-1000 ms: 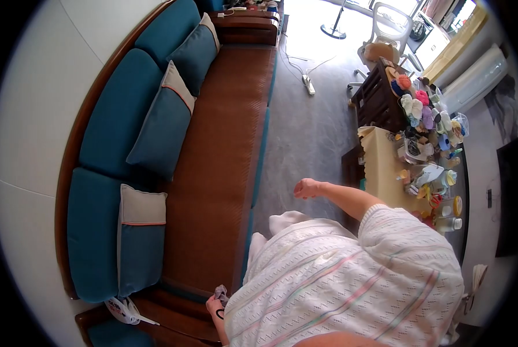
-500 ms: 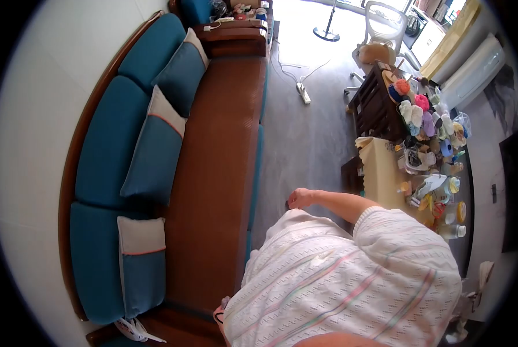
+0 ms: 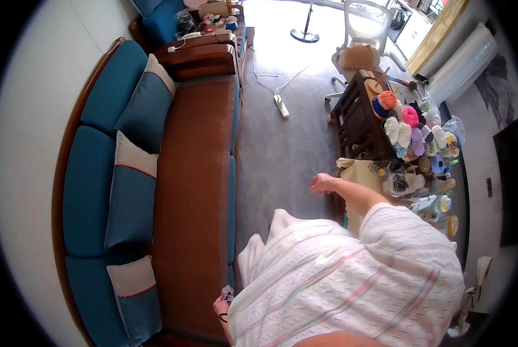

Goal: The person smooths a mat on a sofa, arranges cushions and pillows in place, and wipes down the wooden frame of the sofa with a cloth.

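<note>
My left hand (image 3: 219, 305) hangs by my left side at the sofa's front edge, a dark band round its wrist. Its fingers are closed on a crumpled greyish-purple cloth (image 3: 228, 294). Over the grey floor, my right hand (image 3: 323, 183) is held out on a bent arm, close to the table with the cream cloth (image 3: 360, 175). Its fingers are blurred and partly turned away, so whether they hold anything does not show. A white knitted top with pastel stripes (image 3: 340, 277) covers my body.
A wooden sofa with a brown seat mat (image 3: 192, 173), teal backs and several cushions (image 3: 133, 196) runs along the left. A power strip (image 3: 281, 106) with cables lies on the floor. Yarn balls (image 3: 410, 116), jars and a clear box crowd the tables at right. Beyond stands a wheeled chair (image 3: 360, 55).
The view has moved forward and turned, so the sofa sits lower and further left. My right hand has swung outward from my front. My left hand and its cloth show more.
</note>
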Demonstrator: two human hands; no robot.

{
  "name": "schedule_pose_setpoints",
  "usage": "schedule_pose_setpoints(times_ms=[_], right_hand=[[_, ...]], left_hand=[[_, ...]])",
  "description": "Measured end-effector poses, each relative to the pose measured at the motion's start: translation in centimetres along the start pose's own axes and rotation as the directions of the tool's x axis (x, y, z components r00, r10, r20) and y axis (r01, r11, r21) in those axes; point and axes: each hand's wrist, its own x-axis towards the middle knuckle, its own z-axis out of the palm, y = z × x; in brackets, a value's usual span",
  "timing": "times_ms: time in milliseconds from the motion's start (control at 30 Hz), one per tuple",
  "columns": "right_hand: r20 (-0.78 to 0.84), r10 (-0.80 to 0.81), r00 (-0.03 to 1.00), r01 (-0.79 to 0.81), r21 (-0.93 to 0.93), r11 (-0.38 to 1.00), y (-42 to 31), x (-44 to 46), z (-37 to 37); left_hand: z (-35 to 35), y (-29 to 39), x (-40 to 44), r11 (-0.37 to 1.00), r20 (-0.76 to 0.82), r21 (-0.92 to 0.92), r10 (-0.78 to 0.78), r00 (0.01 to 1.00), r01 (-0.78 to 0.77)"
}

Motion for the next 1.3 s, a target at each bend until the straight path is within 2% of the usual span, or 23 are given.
schedule_pose_setpoints(times_ms=[100,333,433,633,767,867,967,1067,1100,1200,1267,1300], right_hand=[[0.047,0.016,0.999,-0.016,-0.016,1.0,0.0,1.0,0.3],[0.168,-0.205,0.964,0.195,0.073,0.978,-5.3,2.7,3.3],[0.166,-0.207,0.964,0.194,0.089,0.977,-9.0,1.9,1.6],[0.101,-0.139,0.985,0.124,0.143,0.982,-11.3,5.5,-0.9],[0.128,-0.112,0.985,0.098,0.114,0.989,-12.1,6.5,-1.4],[0.174,-0.107,0.979,0.089,0.109,0.99,-12.6,6.9,-1.8],[0.237,-0.112,0.965,0.092,0.093,0.991,-12.6,8.5,-3.1],[0.249,-0.137,0.959,0.133,0.034,0.991,-13.5,11.0,-6.4],[0.222,-0.142,0.965,0.139,0.031,0.99,-13.9,12.0,-7.7],[0.2,-0.161,0.966,0.164,0.0,0.986,-14.9,16.2,-12.4],[0.164,-0.183,0.969,0.184,0.004,0.983,-15.7,17.7,-16.1],[0.165,-0.189,0.968,0.192,0.001,0.981,-16.0,18.5,-17.9]], left_hand=[[-0.1,1.7,0.2,0.999,0.005,0.018,-0.038,0.999,0.038],[-1.1,3.1,4.4,0.991,0.02,0.065,-0.122,0.992,0.12],[-2.1,4.4,7.2,0.993,0.04,0.048,-0.114,0.993,0.112],[-5.0,8.1,13.9,0.998,0.089,-0.061,-0.029,0.996,0.034],[-7.1,13.6,15.4,0.999,0.093,-0.035,0.045,0.995,-0.042],[-6.8,13.5,17.6,0.994,0.052,-0.093,0.068,0.996,-0.063],[-7.0,20.0,13.4,0.998,0.136,-0.06,0.019,0.991,-0.01],[-4.1,19.6,14.3,0.956,0.07,-0.224,-0.179,0.981,0.19],[-3.6,21.3,13.1,0.947,0.068,-0.291,-0.119,0.991,0.134],[-0.5,19.3,15.9,0.983,0.011,0.175,-0.063,0.998,0.06],[1.4,21.2,16.3,0.976,0.028,0.161,-0.151,0.988,0.144],[2.0,25.2,14.7,0.975,0.015,0.12,-0.19,0.982,0.187]])
